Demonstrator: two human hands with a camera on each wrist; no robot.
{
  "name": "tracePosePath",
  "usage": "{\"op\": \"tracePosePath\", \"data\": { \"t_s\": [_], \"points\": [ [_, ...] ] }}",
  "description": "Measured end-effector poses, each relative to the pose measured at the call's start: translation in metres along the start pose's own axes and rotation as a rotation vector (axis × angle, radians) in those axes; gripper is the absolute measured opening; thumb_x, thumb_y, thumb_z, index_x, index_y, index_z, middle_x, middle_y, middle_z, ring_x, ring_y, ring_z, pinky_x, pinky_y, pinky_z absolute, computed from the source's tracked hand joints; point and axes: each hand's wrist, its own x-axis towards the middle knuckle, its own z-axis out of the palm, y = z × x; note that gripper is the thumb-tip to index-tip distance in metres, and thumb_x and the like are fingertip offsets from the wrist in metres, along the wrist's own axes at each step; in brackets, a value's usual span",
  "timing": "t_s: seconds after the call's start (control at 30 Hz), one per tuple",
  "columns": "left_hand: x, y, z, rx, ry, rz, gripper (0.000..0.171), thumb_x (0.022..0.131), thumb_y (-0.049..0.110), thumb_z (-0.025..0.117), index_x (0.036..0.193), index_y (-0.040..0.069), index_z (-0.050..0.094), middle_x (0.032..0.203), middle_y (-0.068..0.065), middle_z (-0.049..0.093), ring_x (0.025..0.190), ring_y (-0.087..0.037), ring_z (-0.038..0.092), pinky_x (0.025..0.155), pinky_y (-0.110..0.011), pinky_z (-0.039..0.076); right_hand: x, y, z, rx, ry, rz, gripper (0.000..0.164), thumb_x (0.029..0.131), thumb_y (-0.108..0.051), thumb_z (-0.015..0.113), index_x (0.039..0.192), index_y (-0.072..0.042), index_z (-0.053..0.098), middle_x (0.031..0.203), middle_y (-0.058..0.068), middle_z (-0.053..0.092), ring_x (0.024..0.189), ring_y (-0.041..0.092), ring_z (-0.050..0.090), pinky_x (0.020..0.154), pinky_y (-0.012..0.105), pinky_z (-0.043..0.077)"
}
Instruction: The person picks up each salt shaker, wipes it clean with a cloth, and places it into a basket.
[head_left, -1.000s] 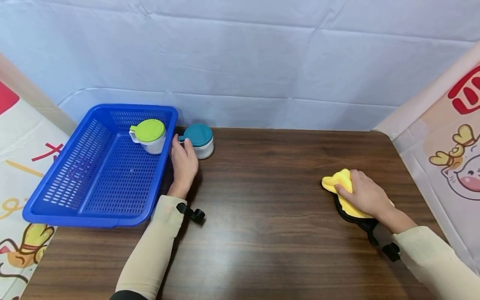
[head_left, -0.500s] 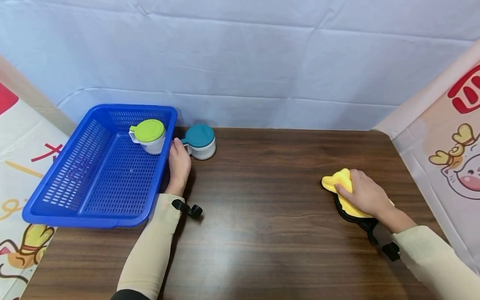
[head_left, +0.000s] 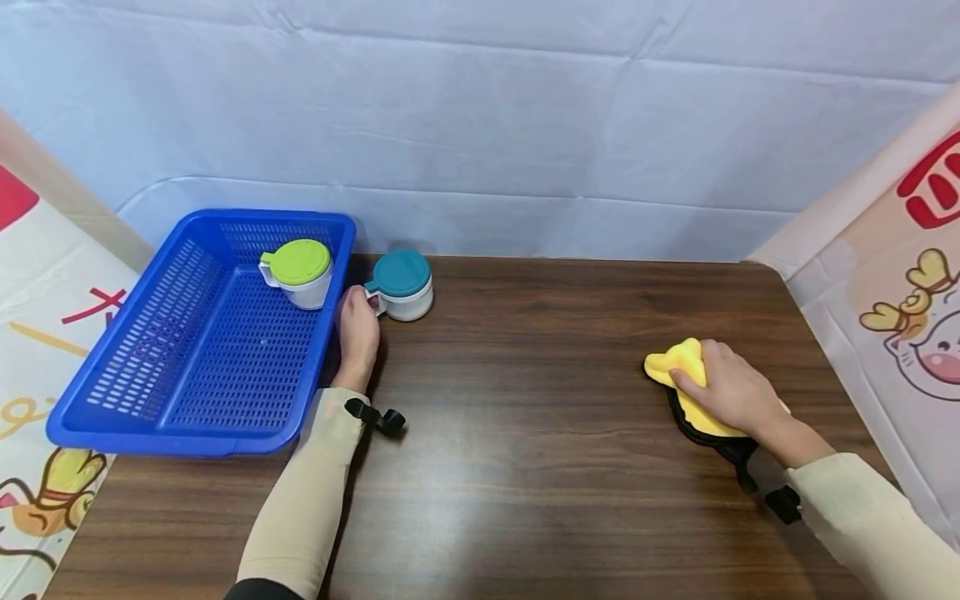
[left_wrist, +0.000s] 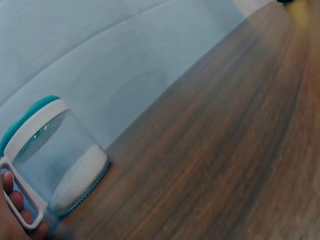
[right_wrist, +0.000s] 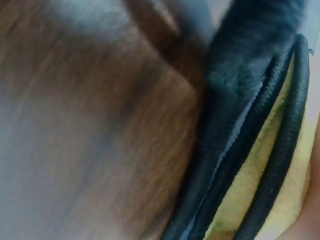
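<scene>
My left hand (head_left: 358, 332) holds the white handle of a seasoning jar with a teal lid (head_left: 402, 274); its fingers curl through the handle in the left wrist view. That clear jar (left_wrist: 65, 160) stands upright on the table with white grains heaped inside. On the right, my right hand (head_left: 731, 392) grips a bunched yellow cloth with black edging (head_left: 675, 367) against the table. Close up in the right wrist view, the cloth's black edging (right_wrist: 277, 150) and yellow pile show, with only a sliver of the hand.
A blue plastic basket (head_left: 180, 442) sits at the left, close beside my left hand. Inside it, near the far right corner, stands a seasoning jar with a lime-green lid (head_left: 300, 262). The wooden table (head_left: 525, 400) backs onto a pale cloth wall (head_left: 480, 125).
My left hand has come down and slightly left at the teal-lidded jar, its fingers now closed on the handle. The jar has shifted a little to the right. My right hand stays put.
</scene>
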Motion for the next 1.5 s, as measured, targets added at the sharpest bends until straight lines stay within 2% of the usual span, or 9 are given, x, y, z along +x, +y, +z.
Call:
{"op": "tracePosePath", "data": {
  "t_s": [0.1,0.37,0.63,0.83,1.03,1.1,1.23,1.37,1.5],
  "points": [
    [0.0,-0.001,-0.001,0.012,-0.016,0.001,0.027,0.1,0.019,0.034,0.082,0.007,0.05,0.08,-0.006,0.044,0.076,-0.025,0.04,0.07,-0.03,0.029,0.0,-0.001,-0.001,0.002,-0.002,0.001,0.055,0.103,-0.048,0.051,0.11,0.006,0.044,0.083,0.012,0.044,0.063,0.022,0.042,0.052,0.033,0.035],
    [0.004,-0.002,-0.003,0.022,-0.058,0.005,0.028,0.099,0.02,0.033,0.077,0.007,0.046,0.076,-0.006,0.041,0.07,-0.025,0.038,0.066,-0.03,0.028,-0.001,-0.002,-0.001,-0.001,-0.001,0.0,0.054,0.103,-0.047,0.051,0.109,0.006,0.044,0.082,0.013,0.043,0.063,0.023,0.042,0.052,0.033,0.035],
    [0.006,-0.007,-0.003,0.026,-0.038,0.026,0.029,0.1,0.023,0.032,0.076,0.011,0.042,0.075,-0.005,0.04,0.069,-0.024,0.037,0.066,-0.031,0.027,-0.001,-0.002,0.0,-0.005,0.012,-0.012,0.052,0.103,-0.046,0.051,0.108,0.006,0.044,0.082,0.012,0.043,0.062,0.022,0.042,0.052,0.033,0.035],
    [0.008,-0.009,-0.004,0.003,-0.055,0.023,0.03,0.101,0.027,0.031,0.077,0.013,0.042,0.076,-0.003,0.041,0.069,-0.023,0.038,0.067,-0.03,0.027,-0.001,-0.004,-0.001,0.01,0.006,-0.005,0.058,0.103,-0.046,0.052,0.114,0.01,0.043,0.083,0.013,0.044,0.063,0.023,0.043,0.052,0.033,0.036],
    [0.008,-0.009,-0.003,-0.01,-0.057,0.015,0.03,0.1,0.025,0.034,0.074,0.013,0.041,0.072,-0.002,0.04,0.069,-0.023,0.037,0.067,-0.03,0.028,-0.002,-0.003,-0.001,0.041,0.055,-0.003,0.078,0.101,-0.043,0.058,0.136,0.02,0.027,0.092,0.022,0.047,0.064,0.024,0.046,0.053,0.034,0.037],
    [0.008,-0.009,-0.003,-0.018,-0.055,0.016,0.03,0.1,0.023,0.034,0.073,0.013,0.041,0.071,-0.002,0.039,0.068,-0.024,0.037,0.067,-0.031,0.028,-0.003,-0.003,-0.001,0.036,0.073,-0.008,0.079,0.1,-0.042,0.059,0.136,0.02,0.026,0.092,0.023,0.047,0.063,0.024,0.045,0.052,0.033,0.036],
    [0.007,-0.01,-0.002,-0.014,-0.048,0.006,0.029,0.099,0.023,0.035,0.073,0.013,0.041,0.071,-0.002,0.039,0.068,-0.024,0.037,0.066,-0.031,0.027,-0.005,-0.004,-0.001,0.008,0.106,-0.012,0.073,0.098,-0.044,0.062,0.128,0.017,0.035,0.09,0.022,0.046,0.062,0.024,0.044,0.05,0.033,0.035],
    [0.008,-0.01,-0.002,0.003,-0.053,-0.006,0.029,0.099,0.026,0.034,0.074,0.013,0.042,0.072,-0.002,0.04,0.069,-0.025,0.038,0.067,-0.031,0.028,-0.007,-0.009,-0.004,-0.082,0.156,0.011,0.075,0.096,-0.052,0.062,0.124,0.016,0.045,0.1,0.032,0.05,0.073,0.04,0.053,0.054,0.047,0.042],
    [0.008,-0.01,-0.002,-0.006,-0.055,-0.012,0.03,0.1,0.026,0.033,0.074,0.014,0.041,0.073,-0.002,0.041,0.071,-0.024,0.039,0.068,-0.031,0.028,-0.012,-0.016,-0.001,-0.16,0.228,0.075,0.08,0.097,-0.054,0.06,0.13,0.017,0.049,0.111,0.042,0.051,0.093,0.059,0.054,0.065,0.066,0.043]
  ]
}}
